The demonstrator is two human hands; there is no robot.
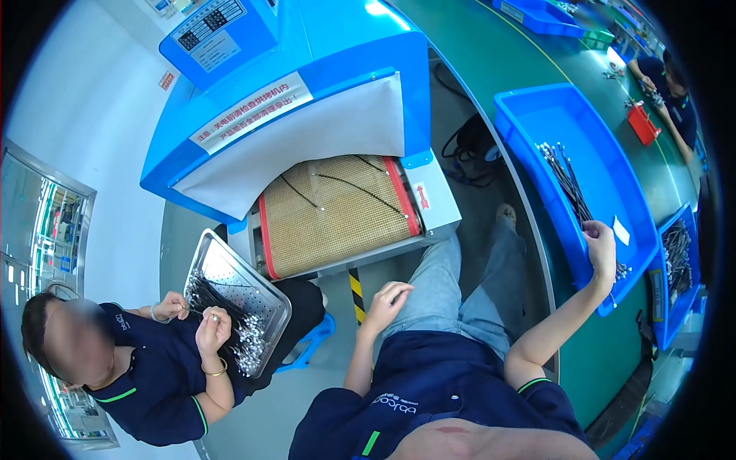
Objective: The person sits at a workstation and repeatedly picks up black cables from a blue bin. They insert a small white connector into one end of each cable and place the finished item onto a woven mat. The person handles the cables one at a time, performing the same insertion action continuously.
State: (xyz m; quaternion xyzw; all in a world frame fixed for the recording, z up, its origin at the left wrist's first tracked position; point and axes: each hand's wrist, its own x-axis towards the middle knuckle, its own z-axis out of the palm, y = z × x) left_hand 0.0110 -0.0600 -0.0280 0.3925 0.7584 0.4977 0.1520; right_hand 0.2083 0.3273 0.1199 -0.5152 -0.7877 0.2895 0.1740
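Right of the belt [337, 230], the right hand [600, 249] has its fingers bent narrow at black cables [571, 188] in a blue bin [560, 115]; whether they grip any, I cannot tell. In front of the belt, the left hand's [387, 305] fingers curl loosely, palm hidden. The bin rests on a green table [583, 337] right of the belt. Left of it, a co-worker [153, 383] sits by a metal tray [271, 307] and a white wall [92, 100]. Above the belt, a blue machine [345, 46] bears a white sign [253, 115] with red writing.
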